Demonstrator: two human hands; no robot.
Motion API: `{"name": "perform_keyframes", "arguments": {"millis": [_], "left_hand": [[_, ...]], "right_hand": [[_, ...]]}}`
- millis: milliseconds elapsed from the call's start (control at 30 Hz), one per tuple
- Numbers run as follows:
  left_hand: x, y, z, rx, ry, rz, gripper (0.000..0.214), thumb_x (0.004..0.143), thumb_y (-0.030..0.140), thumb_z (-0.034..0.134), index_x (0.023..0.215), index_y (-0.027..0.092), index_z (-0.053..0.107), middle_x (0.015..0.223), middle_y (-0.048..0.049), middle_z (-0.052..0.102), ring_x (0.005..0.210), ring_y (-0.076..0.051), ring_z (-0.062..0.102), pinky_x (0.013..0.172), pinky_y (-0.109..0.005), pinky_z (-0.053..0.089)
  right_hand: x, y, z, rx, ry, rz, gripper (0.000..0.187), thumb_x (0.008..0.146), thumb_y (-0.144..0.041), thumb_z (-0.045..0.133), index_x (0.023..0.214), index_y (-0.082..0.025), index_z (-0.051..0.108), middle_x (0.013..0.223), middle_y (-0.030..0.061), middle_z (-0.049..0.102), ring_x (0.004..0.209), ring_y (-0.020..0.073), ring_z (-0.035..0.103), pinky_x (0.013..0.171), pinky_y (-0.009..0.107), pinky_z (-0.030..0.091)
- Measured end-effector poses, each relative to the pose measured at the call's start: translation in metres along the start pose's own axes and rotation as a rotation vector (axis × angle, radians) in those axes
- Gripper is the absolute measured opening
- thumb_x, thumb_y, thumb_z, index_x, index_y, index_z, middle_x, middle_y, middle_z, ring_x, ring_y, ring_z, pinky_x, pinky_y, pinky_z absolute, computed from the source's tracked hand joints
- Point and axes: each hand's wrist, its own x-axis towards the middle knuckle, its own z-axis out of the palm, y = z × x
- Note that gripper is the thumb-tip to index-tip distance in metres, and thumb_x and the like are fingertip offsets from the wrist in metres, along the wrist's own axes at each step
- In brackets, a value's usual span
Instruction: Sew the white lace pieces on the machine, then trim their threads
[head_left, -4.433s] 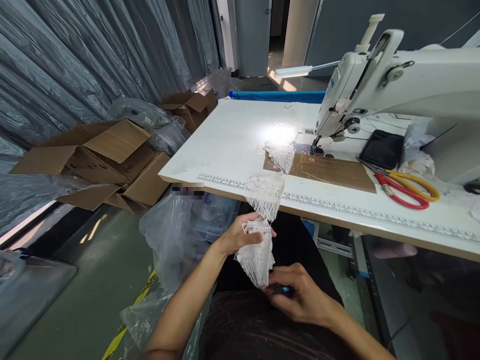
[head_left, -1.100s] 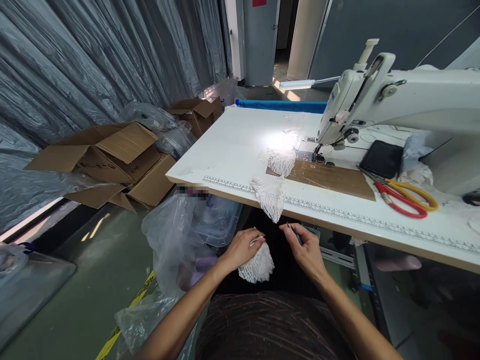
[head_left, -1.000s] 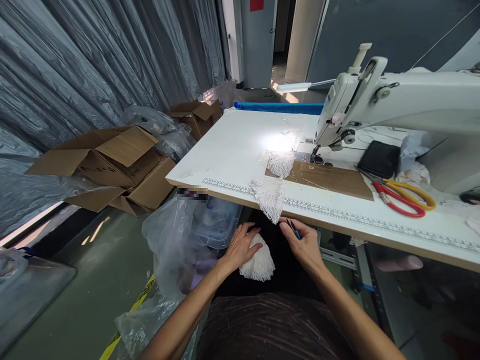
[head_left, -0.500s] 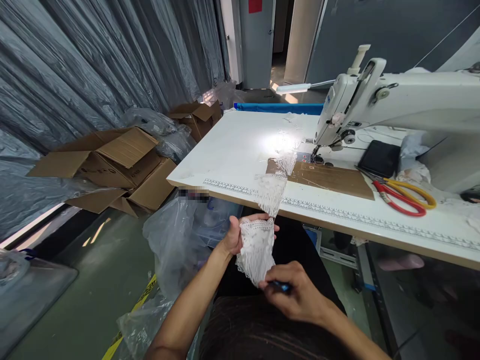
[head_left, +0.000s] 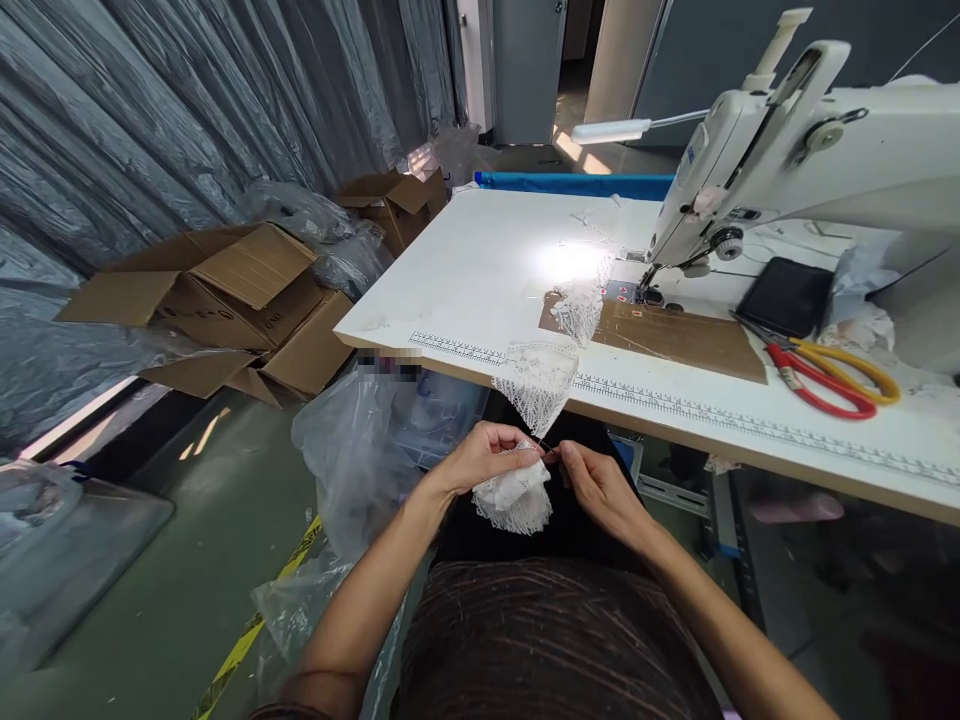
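Observation:
My left hand [head_left: 504,455] is closed on a white lace piece [head_left: 516,500], pinching its upper edge; the rest hangs bunched below the fingers over my lap. My right hand [head_left: 596,485] is closed around what look like small thread snips [head_left: 550,450], mostly hidden by the fingers. Their thin tips meet the narrow gap just above my left fingertips. Above that gap, another lace piece [head_left: 541,385] drapes over the table's front edge. It continues into more lace [head_left: 581,312] lying toward the sewing machine's needle area.
The white sewing machine [head_left: 757,190] stands on the white table [head_left: 465,265] at right. Red-and-yellow-handled scissors [head_left: 832,380] and a black flat case [head_left: 786,297] lie beside it. Open cardboard boxes [head_left: 247,290] and clear plastic bags [head_left: 352,470] are on the left.
My right hand has risen from the lace's lower end to beside my left fingertips. The left hand has turned over and now pinches the lace, which is more bunched. My view has shifted slightly.

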Motion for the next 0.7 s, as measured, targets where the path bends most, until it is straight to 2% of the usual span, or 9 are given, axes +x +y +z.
{"name": "perform_keyframes", "arguments": {"millis": [67,167,333,500,600,700], "left_hand": [[0.0,0.001,0.0,0.012,-0.017,0.0,0.036,0.073,0.044,0.079,0.088,0.011,0.075,0.084,-0.0069,0.073,0.077,-0.015,0.064,0.071,-0.022,0.046],[-0.001,0.003,0.0,0.021,-0.004,0.005,0.035,0.075,0.044,0.077,0.086,0.011,0.075,0.078,-0.0049,0.071,0.07,-0.011,0.059,0.063,-0.019,0.042],[-0.002,0.003,0.002,-0.013,0.039,-0.019,0.038,0.071,0.046,0.079,0.081,0.01,0.073,0.072,-0.0026,0.066,0.062,-0.008,0.052,0.054,-0.017,0.036],[-0.002,0.005,0.005,-0.017,0.029,-0.032,0.04,0.07,0.048,0.079,0.072,0.01,0.068,0.06,0.0021,0.056,0.053,-0.005,0.043,0.048,-0.016,0.031],[-0.003,0.001,0.007,-0.038,0.03,-0.032,0.04,0.071,0.049,0.079,0.074,0.01,0.068,0.062,0.0012,0.059,0.053,-0.005,0.046,0.049,-0.016,0.034],[-0.002,-0.015,0.008,-0.024,0.027,-0.039,0.04,0.075,0.05,0.075,0.081,0.011,0.069,0.069,-0.0018,0.064,0.057,-0.008,0.053,0.052,-0.018,0.039]], "right_hand": [[0.007,-0.001,0.003,-0.024,0.014,-0.018,0.052,0.099,-0.055,0.031,0.076,-0.019,0.06,0.059,-0.0025,0.049,0.054,0.0126,0.041,0.054,0.027,0.031],[0.01,-0.002,0.005,-0.041,0.051,-0.024,0.052,0.098,-0.056,0.033,0.072,-0.019,0.057,0.059,-0.0018,0.052,0.054,0.0126,0.043,0.055,0.027,0.031],[0.004,-0.001,0.007,-0.008,0.042,0.006,0.05,0.1,-0.054,0.03,0.079,-0.019,0.059,0.062,-0.0014,0.053,0.056,0.0132,0.045,0.054,0.026,0.032],[0.003,-0.001,0.011,-0.002,0.049,-0.006,0.046,0.098,-0.056,0.037,0.069,-0.021,0.049,0.058,-0.0032,0.045,0.054,0.0125,0.04,0.055,0.027,0.029],[-0.001,0.002,0.016,0.037,0.08,-0.004,0.045,0.098,-0.056,0.034,0.072,-0.022,0.048,0.062,-0.0026,0.046,0.058,0.0132,0.042,0.056,0.026,0.032],[-0.011,0.01,0.026,0.185,-0.011,0.019,0.041,0.097,-0.058,0.036,0.081,-0.022,0.049,0.066,-0.0032,0.045,0.061,0.0133,0.043,0.055,0.025,0.037]]}}
